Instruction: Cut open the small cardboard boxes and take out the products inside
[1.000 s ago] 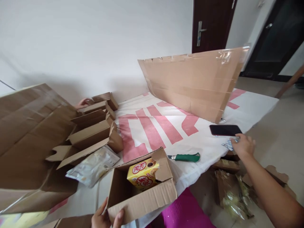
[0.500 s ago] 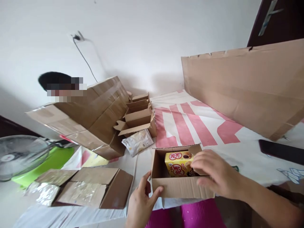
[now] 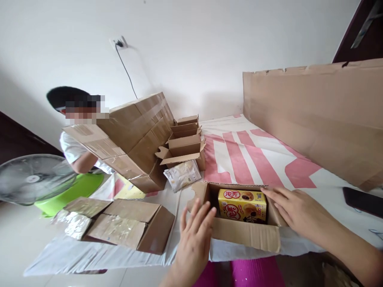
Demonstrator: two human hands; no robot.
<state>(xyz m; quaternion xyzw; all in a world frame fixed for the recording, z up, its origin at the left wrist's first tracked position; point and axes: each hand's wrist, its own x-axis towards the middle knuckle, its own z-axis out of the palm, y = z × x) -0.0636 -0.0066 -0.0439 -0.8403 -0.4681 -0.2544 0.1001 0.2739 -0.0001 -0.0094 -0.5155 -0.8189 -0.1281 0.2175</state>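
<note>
In front of me an open cardboard box (image 3: 245, 236) stands at the table's near edge. A yellow snack box (image 3: 242, 205) with red lettering lies inside it, toward the right. My left hand (image 3: 196, 231) is at the box's left side, fingers stretched out and apart, near the left flap. My right hand (image 3: 287, 207) rests along the box's right side and back right corner, fingers extended, grasping nothing. Whether the left palm presses on the cardboard is hidden.
Several open cartons (image 3: 185, 149) line up behind a white packet (image 3: 182, 175). Two taped boxes (image 3: 119, 223) lie on the left. Large cardboard panels (image 3: 314, 119) stand at both sides. A phone (image 3: 363, 203) lies at right. Beyond the left panel sits a person (image 3: 79, 151) near a fan (image 3: 32, 179).
My right hand has left the yellow snack box and moved to the cardboard box's right side. My left hand has loosened from the near left corner and spread its fingers. The view has shifted left.
</note>
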